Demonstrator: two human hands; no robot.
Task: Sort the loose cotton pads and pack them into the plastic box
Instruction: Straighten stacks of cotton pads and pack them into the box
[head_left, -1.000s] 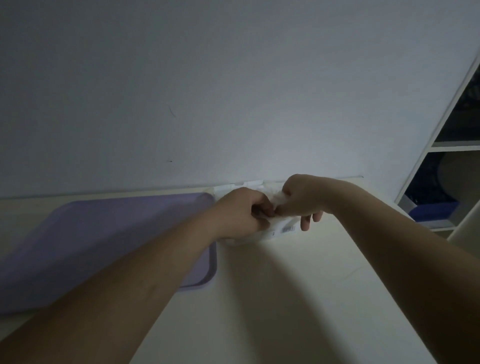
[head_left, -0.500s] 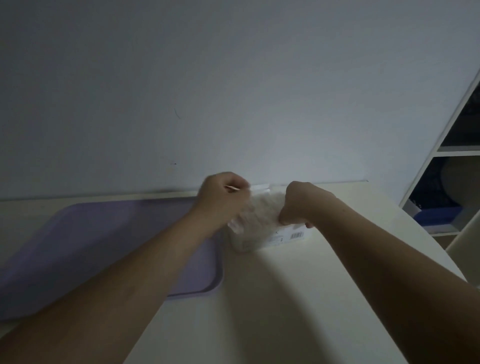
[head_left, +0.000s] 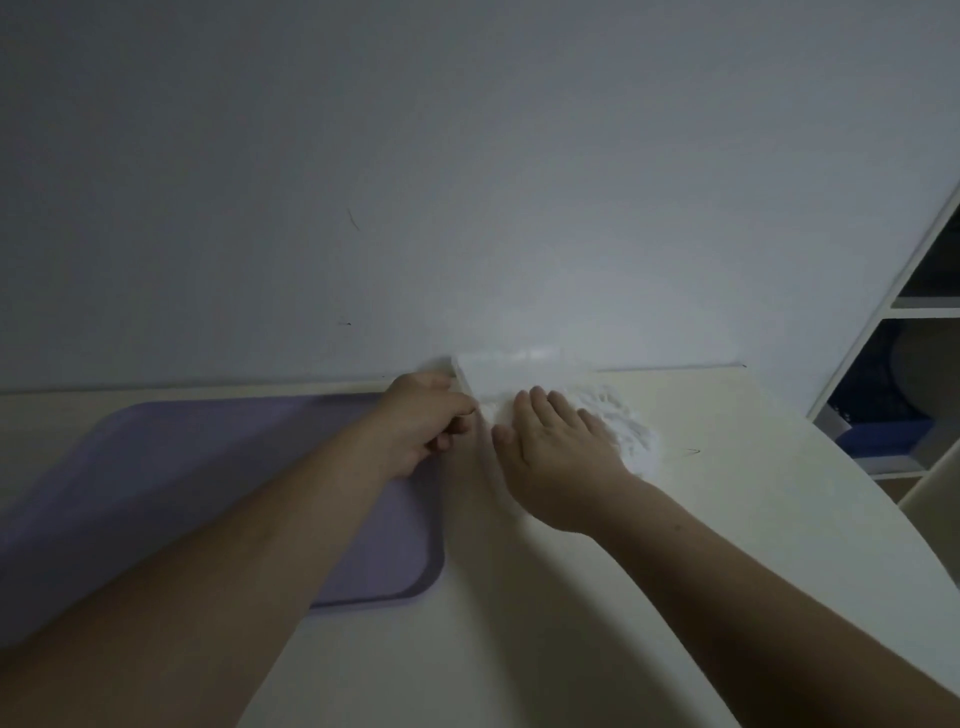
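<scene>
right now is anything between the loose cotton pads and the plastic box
Nothing visible. The cotton pads lie right beside the plastic box; the right hand lies flat on them, and the left hand grips the box's left end. The purple tray sits off left.

Both bare forearms are stretched away from the near side, converging toward the far middle. The left hand (head_left: 431, 423) is held with fingers curled, the left edge of the plastic box (head_left: 519, 376) being pinched. The right hand (head_left: 558, 449) is laid palm down just beside it, fingers straight and slightly spread on the cotton pads (head_left: 631, 434).
</scene>
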